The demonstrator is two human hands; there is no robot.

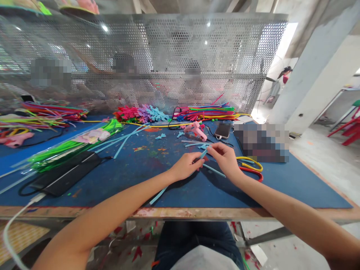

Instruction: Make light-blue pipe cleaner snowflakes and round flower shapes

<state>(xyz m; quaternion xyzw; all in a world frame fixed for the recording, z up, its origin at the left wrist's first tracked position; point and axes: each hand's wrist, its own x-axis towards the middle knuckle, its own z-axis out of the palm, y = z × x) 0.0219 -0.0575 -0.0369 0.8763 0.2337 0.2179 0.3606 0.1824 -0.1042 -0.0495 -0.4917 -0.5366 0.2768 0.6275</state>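
Observation:
Above the blue tabletop, my left hand (187, 165) is closed round a light blue pipe cleaner (203, 153), its thumb and fingers pinched together. My right hand (226, 159) pinches the upper end of that same piece between thumb and fingertips. Part of it is hidden inside my left fingers. Below my hands a loose light blue strip (214, 171) lies on the table, and another strip (159, 195) sticks out from under my left forearm. A pink glue gun (195, 130) rests just beyond my hands. Small light blue twisted pieces (160, 137) lie further left.
Bundles of coloured pipe cleaners (209, 112) and finished-looking clusters (152, 113) line the back by a perforated metal screen (168, 45). A phone (222, 130) is at back right, yellow and red bent stems (254, 165) nearer. At left are a green bagged bundle (70, 147) and black case (67, 173).

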